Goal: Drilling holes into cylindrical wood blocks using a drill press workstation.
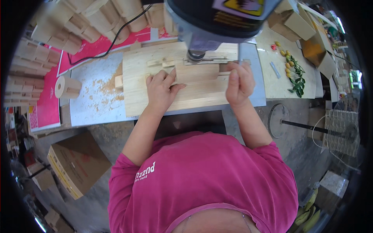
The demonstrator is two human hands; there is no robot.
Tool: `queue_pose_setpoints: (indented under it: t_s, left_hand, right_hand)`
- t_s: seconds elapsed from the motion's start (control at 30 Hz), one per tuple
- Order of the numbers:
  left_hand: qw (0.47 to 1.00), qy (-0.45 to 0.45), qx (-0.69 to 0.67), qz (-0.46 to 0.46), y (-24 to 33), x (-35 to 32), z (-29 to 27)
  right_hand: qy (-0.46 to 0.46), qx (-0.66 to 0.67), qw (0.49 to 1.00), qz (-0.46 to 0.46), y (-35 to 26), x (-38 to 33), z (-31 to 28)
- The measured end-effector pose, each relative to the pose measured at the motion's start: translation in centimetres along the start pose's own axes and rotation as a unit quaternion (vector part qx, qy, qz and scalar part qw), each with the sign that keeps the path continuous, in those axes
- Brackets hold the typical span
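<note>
Left hand (pixel 160 90) spread at left end of wooden block (pixel 199 73), right hand (pixel 241 82) curled near its right end, grip unclear, block on pale board (pixel 136 95) below machine head (pixel 194 11) bearing yellow warning label (pixel 245 5), white lettering (pixel 145 171) on magenta shirt (pixel 217 171).

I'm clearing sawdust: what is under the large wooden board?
A pale bluish work surface shows past the left and right edges of the wooden board, with sawdust to its left. Whatever lies directly beneath the board is covered.
</note>
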State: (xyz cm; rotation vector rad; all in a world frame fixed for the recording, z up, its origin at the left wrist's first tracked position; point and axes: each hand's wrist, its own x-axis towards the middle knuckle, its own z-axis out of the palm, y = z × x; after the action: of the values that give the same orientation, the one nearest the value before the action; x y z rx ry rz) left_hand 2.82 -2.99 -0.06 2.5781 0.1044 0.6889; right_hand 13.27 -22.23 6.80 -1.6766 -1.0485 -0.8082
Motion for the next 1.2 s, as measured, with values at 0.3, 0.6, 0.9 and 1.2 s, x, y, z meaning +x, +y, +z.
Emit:
queue_pose_setpoints:
  t_s: [0.3,0.6,0.9,1.2]
  left_hand:
    - [0.997,0.049,0.013,0.059,-1.3,-1.4,0.4]
    - [1.0,-0.009,-0.018,0.021,0.9,-0.3,-0.5]
    - [0.988,-0.018,-0.14,-0.061,0.3,0.6,-0.6]
    - [0.944,-0.077,-0.304,-0.106,0.8,-2.1,-7.6]
  right_hand:
    - [-0.001,-0.017,0.996,-0.084,-1.7,4.3,-2.3]
    - [0.063,-0.184,0.98,0.042,-0.1,18.8,-0.6]
    - [-0.219,0.004,0.964,0.152,3.6,8.9,-3.9]
    - [-0.403,0.039,0.887,0.222,0.6,0.2,-6.5]
